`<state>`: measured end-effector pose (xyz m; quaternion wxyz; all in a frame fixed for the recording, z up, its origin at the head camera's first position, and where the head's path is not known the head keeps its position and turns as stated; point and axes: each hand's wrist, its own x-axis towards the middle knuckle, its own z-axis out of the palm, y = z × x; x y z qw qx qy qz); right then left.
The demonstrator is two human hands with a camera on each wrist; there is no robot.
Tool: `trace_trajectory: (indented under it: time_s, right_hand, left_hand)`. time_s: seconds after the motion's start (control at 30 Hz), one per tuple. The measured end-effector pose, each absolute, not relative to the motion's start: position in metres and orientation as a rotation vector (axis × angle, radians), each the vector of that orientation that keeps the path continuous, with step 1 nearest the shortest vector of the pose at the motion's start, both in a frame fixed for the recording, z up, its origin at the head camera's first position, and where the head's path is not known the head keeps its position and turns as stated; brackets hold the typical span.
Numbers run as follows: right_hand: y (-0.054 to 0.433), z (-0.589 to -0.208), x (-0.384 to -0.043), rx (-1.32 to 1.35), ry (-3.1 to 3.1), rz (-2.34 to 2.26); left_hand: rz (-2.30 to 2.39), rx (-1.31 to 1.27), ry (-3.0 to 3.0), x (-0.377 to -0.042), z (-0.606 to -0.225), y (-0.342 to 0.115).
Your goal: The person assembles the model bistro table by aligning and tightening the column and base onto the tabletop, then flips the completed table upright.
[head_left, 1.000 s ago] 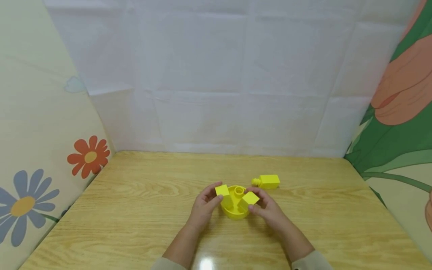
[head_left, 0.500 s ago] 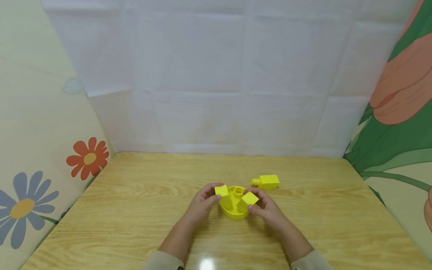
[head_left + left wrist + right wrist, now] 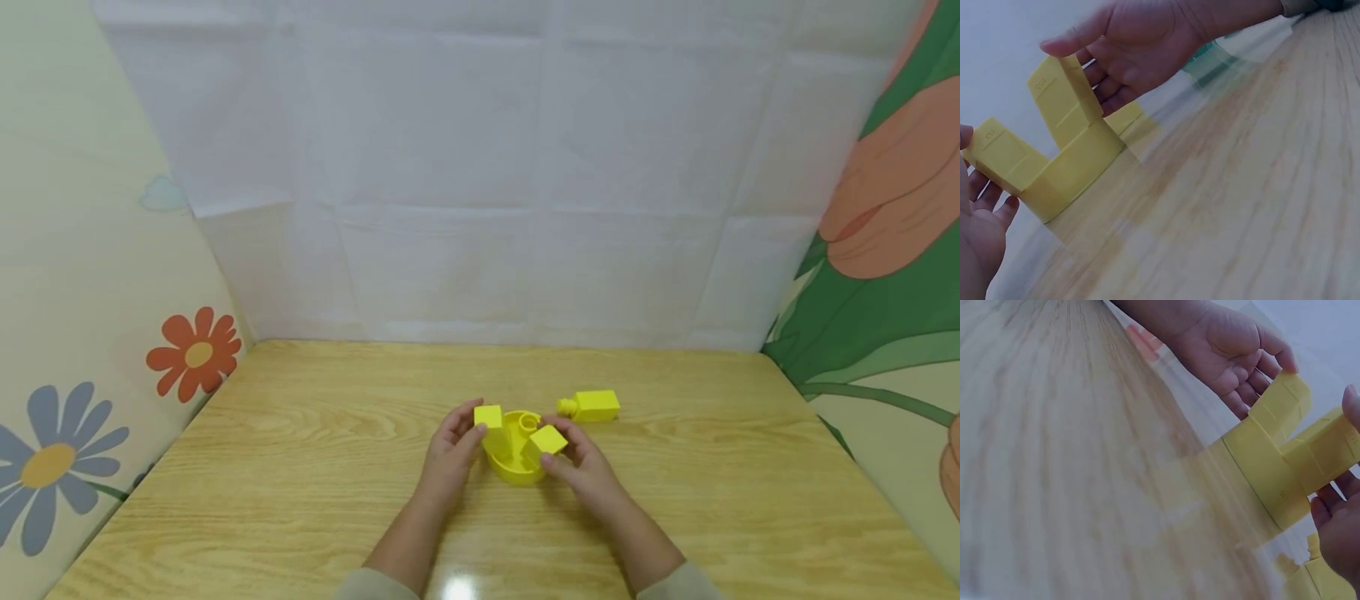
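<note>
A round yellow dish (image 3: 517, 475) stands on the table between both hands. An open ring-shaped socket (image 3: 528, 423) rises inside it. My left hand (image 3: 448, 454) holds a yellow rectangular block (image 3: 488, 421) between thumb and fingers, its lower end inside the dish on the left. On the other side, my right hand (image 3: 588, 467) pinches a matching block (image 3: 547, 442) that leans outward from the dish. Both tilted blocks (image 3: 1063, 97) show raised markings in the left wrist view. Their lower ends are hidden by the dish wall (image 3: 1266, 478).
Behind the right hand, another yellow block (image 3: 597, 405) lies on its side, a ribbed knob (image 3: 567, 407) at its left end. The wood-grain table (image 3: 315, 467) meets a white cloth (image 3: 450, 250) at the back. Flower-patterned panels (image 3: 75, 275) flank it.
Both hands, the dish and the two held blocks have shifted slightly left. The left block stands a little more upright. The lying block stays in its place.
</note>
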<state>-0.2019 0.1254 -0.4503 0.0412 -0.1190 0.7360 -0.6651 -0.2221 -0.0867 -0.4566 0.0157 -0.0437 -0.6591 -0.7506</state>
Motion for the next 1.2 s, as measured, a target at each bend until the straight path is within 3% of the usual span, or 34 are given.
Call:
trace_trajectory:
  time_s: [0.37,0.73,1.0,1.2]
  right_hand:
    - [0.118,-0.454,-0.201,-0.329,2.294,-2.076]
    - [0.114,-0.452,-0.200,-0.313,2.279,-2.180]
    - [0.144,-0.449,-0.215,0.013,2.478,-2.244]
    - [0.159,-0.454,-0.221,0.036,2.691,-2.143]
  left_hand:
    - [-2.281,-0.257,-2.130,-0.226,-0.459,-0.091]
    - [-2.090,-0.002,-2.002,-0.219,-0.459,-0.082]
    - [-1.733,-0.279,-1.838,-0.187,-0.461,-0.044]
    - [-1.776,-0.209,-1.984,-0.180,-0.467,-0.012]
